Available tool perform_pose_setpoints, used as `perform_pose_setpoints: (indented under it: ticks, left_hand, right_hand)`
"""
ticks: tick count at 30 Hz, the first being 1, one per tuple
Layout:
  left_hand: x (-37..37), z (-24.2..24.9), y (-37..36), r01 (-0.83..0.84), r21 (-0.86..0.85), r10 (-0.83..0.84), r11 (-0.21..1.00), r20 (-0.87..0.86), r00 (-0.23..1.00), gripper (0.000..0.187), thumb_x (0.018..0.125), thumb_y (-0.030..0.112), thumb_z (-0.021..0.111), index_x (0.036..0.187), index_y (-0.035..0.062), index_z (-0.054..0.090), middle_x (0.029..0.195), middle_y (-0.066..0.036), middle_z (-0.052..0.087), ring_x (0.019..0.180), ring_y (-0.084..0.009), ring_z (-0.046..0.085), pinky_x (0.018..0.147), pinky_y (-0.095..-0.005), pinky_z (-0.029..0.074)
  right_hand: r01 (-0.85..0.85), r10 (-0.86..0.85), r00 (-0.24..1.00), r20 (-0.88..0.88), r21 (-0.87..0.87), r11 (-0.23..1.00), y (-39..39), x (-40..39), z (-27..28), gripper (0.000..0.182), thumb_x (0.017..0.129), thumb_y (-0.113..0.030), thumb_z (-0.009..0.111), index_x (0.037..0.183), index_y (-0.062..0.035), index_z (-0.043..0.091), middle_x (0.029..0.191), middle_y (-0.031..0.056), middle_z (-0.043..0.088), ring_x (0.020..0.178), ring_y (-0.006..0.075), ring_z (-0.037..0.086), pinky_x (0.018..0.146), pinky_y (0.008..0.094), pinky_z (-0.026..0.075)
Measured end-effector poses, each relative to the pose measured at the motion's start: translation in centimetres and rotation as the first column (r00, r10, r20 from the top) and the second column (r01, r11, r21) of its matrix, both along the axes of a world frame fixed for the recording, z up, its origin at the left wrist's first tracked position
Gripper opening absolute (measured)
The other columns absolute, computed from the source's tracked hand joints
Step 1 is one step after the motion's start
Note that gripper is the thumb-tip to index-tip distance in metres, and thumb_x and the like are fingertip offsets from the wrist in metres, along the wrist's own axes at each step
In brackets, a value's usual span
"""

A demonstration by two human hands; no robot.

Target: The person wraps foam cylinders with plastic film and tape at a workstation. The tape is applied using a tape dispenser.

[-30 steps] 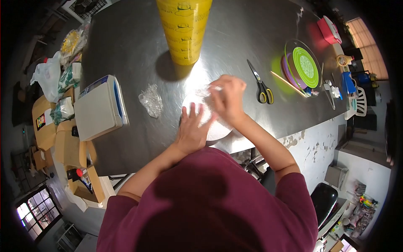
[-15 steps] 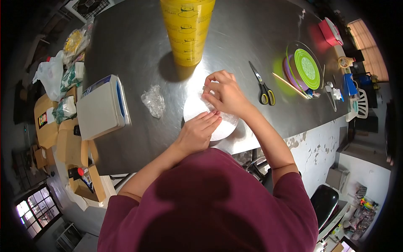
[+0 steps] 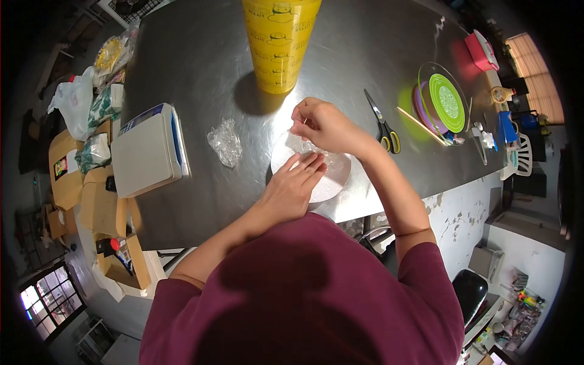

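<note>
A white round disc (image 3: 336, 180) lies near the front edge of the metal table, with crinkled clear plastic film (image 3: 304, 145) over part of it. My left hand (image 3: 291, 190) rests flat on the disc, its fingers stretched out across the film. Just above the far side of the disc, my right hand (image 3: 328, 126) has thumb and fingers pinched together on the film, which is mostly hidden by the hand. A crumpled clump of clear plastic (image 3: 225, 143) sits to the left of the disc. Behind it stands a tall yellow cylinder (image 3: 281, 52) printed with cartoon figures.
Scissors (image 3: 384, 125) with black and yellow handles lie to the right, beside wooden chopsticks (image 3: 420, 125) and a green round lid (image 3: 447, 103). A pink box (image 3: 480, 52) stands at the far right. On the left are a white scale (image 3: 146, 152) and a cardboard box (image 3: 125, 267).
My right hand has shifted slightly up and left, and its fingers have drawn away from my left hand. My left hand's fingers have spread and moved a little right. The view has shifted slightly.
</note>
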State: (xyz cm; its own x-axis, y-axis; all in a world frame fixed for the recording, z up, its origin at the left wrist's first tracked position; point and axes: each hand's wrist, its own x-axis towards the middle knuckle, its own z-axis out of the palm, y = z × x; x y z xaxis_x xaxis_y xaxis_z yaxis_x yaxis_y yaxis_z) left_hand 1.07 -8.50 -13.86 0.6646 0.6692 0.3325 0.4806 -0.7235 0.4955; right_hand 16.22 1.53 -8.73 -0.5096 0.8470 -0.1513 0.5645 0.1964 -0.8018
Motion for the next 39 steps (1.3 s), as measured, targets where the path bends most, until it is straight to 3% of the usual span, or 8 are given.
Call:
perform_pose_setpoints:
  ticks: [3,7,10,11,14,17,26,39]
  left_hand:
    - [-0.1,-0.4,0.0,0.0,0.01,0.0,1.0,-0.004,1.0,0.041,0.08,0.004,0.052,0.12,-0.0034,0.054,0.129,-0.018,0.053,0.123,-0.0279,0.048,0.103,-0.0455,0.033]
    - [-0.2,-0.4,0.1,0.006,0.011,-0.006,1.0,0.016,1.0,0.045,0.074,0.005,0.052,0.118,-0.0048,0.055,0.127,-0.019,0.054,0.122,-0.0288,0.049,0.104,-0.046,0.032]
    - [-0.1,-0.5,0.1,0.008,0.023,-0.008,1.0,0.005,1.0,0.045,0.075,0.005,0.052,0.119,-0.0041,0.055,0.126,-0.019,0.054,0.122,-0.0279,0.05,0.104,-0.0458,0.033]
    - [-0.1,-0.7,0.0,0.007,0.024,-0.007,1.0,-0.001,1.0,0.046,0.075,0.005,0.052,0.119,-0.0035,0.055,0.126,-0.018,0.055,0.121,-0.0273,0.05,0.103,-0.0456,0.033]
    - [-0.1,-0.4,0.0,0.005,0.029,-0.005,1.0,0.008,1.0,0.044,0.075,0.005,0.052,0.118,-0.0027,0.057,0.123,-0.017,0.057,0.12,-0.0268,0.051,0.103,-0.0458,0.033]
    - [-0.2,-0.4,0.2,0.023,0.015,-0.024,1.0,0.019,1.0,0.043,0.075,0.005,0.052,0.116,-0.004,0.057,0.122,-0.018,0.057,0.12,-0.0273,0.051,0.103,-0.0469,0.033]
    - [-0.1,-0.4,0.2,0.015,0.009,-0.015,1.0,0.017,1.0,0.037,0.075,0.005,0.052,0.11,-0.0028,0.06,0.119,-0.018,0.059,0.12,-0.0273,0.05,0.103,-0.0484,0.033]
    - [-0.2,-0.3,0.1,0.023,-0.009,-0.023,1.0,-0.01,1.0,0.044,0.075,0.003,0.05,0.119,-0.003,0.055,0.127,-0.018,0.054,0.125,-0.0255,0.047,0.104,-0.0489,0.031]
  right_hand:
    - [0.065,-0.1,0.948,-0.304,-0.123,0.99,0.4,0.9,-0.5,0.016,0.078,0.002,0.063,0.093,0.0044,0.063,0.109,0.0115,0.056,0.087,0.0158,0.06,0.072,0.0277,0.049]
    - [0.105,-0.066,0.983,-0.171,0.234,0.967,-0.3,2.6,-0.5,0.028,0.073,0.004,0.058,0.1,0.0019,0.063,0.113,0.0109,0.056,0.092,0.0185,0.059,0.076,0.0285,0.049]
    - [0.134,-0.139,0.99,0.039,0.107,0.985,-2.4,1.3,0.5,0.03,0.07,-0.005,0.065,0.1,-0.0007,0.062,0.111,0.01,0.056,0.091,0.0198,0.059,0.075,0.0306,0.049]
    - [0.045,-0.082,0.995,0.048,0.523,0.851,-2.3,1.5,-2.0,0.033,0.067,-0.011,0.07,0.099,-0.0032,0.062,0.103,0.009,0.058,0.082,0.0216,0.06,0.071,0.0326,0.048]
    - [0.157,-0.207,0.978,0.015,0.598,0.786,-2.7,0.1,-3.1,0.032,0.065,-0.013,0.071,0.096,-0.0077,0.064,0.09,0.0096,0.059,0.073,0.0269,0.059,0.075,0.0386,0.047]
    - [0.256,-0.313,0.95,0.013,0.542,0.8,-2.7,-0.6,-3.5,0.032,0.065,-0.011,0.07,0.095,-0.007,0.063,0.086,0.01,0.059,0.071,0.0274,0.06,0.071,0.0379,0.048]
    - [0.124,-0.359,0.899,0.249,0.644,0.755,-4.3,0.1,-2.0,0.023,0.063,-0.002,0.067,0.084,-0.0059,0.058,0.072,0.0069,0.06,0.066,0.0248,0.061,0.06,0.036,0.05]
    - [0.428,-0.387,0.903,-0.187,0.477,0.767,-6.8,2.0,-0.5,0.011,0.071,-0.006,0.068,0.081,-0.0027,0.067,0.074,0.0085,0.066,0.062,0.0181,0.066,0.053,0.0277,0.052]
